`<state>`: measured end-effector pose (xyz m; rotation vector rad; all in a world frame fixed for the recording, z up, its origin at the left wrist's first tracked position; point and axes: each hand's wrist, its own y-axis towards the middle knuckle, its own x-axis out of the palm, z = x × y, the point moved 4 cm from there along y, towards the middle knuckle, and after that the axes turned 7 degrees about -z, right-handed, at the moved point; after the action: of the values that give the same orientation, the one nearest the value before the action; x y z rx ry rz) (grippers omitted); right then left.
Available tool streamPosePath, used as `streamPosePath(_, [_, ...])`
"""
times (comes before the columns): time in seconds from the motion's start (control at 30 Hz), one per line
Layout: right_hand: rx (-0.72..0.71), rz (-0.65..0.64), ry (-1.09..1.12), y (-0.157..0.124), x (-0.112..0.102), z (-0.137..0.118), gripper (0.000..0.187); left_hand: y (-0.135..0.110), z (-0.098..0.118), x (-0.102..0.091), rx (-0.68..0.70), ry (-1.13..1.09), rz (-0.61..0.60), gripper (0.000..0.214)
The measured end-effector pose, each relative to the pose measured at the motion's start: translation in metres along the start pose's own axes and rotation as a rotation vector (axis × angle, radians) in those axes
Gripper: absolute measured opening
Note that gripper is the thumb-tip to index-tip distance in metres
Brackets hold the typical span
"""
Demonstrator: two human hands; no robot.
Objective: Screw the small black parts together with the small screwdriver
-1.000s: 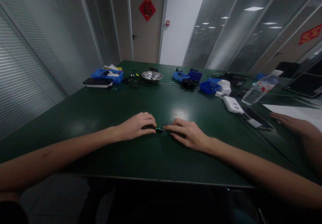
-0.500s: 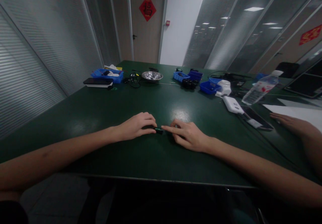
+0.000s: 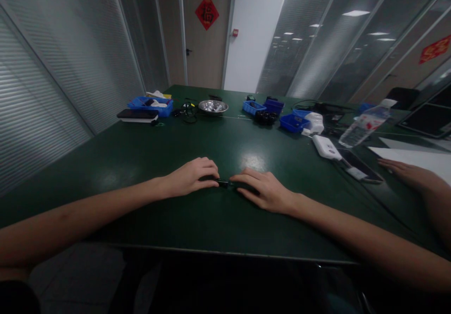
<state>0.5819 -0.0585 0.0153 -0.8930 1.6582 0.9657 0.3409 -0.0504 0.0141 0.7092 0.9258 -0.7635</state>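
Both of my hands rest on the dark green table (image 3: pixel 141 163), meeting near its middle. My left hand (image 3: pixel 192 176) is curled, fingers closed over a small dark object (image 3: pixel 222 182) that shows only as a thin black piece between the hands. My right hand (image 3: pixel 262 189) is also curled, its fingertips pinched on the other end of the same object. What the object is I cannot make out in the dim light.
Another person's hand (image 3: pixel 408 173) lies flat at the right by white paper (image 3: pixel 416 156) and a phone (image 3: pixel 359 166). Along the far side stand blue bins (image 3: pixel 150 105), a steel bowl (image 3: pixel 213 106), a water bottle (image 3: pixel 364 123), a white device (image 3: pixel 326 147).
My right index finger, stretched toward the object half a second ago, has curled back so the hand closes on it again. The green glint between the hands is covered. My left hand stayed put.
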Motion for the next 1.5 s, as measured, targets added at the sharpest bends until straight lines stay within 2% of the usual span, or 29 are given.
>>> streamPosePath(0.63, [0.05,0.004,-0.002,-0.001,-0.003,0.001,0.026,0.0,0.001,-0.001,-0.022,0.028,-0.026,0.024])
streamPosePath(0.93, [0.069,-0.039,0.031,0.0,-0.001,0.004,0.025,0.001,0.003,-0.002,-0.013,0.042,-0.027,0.024])
streamPosePath(1.3, [0.11,-0.008,0.048,0.0,0.0,0.005,0.025,0.0,0.0,0.0,-0.01,0.008,0.003,0.026])
streamPosePath(1.5, [0.201,0.051,0.07,-0.001,0.002,0.012,0.025,-0.001,-0.001,0.001,0.003,0.033,-0.013,0.025])
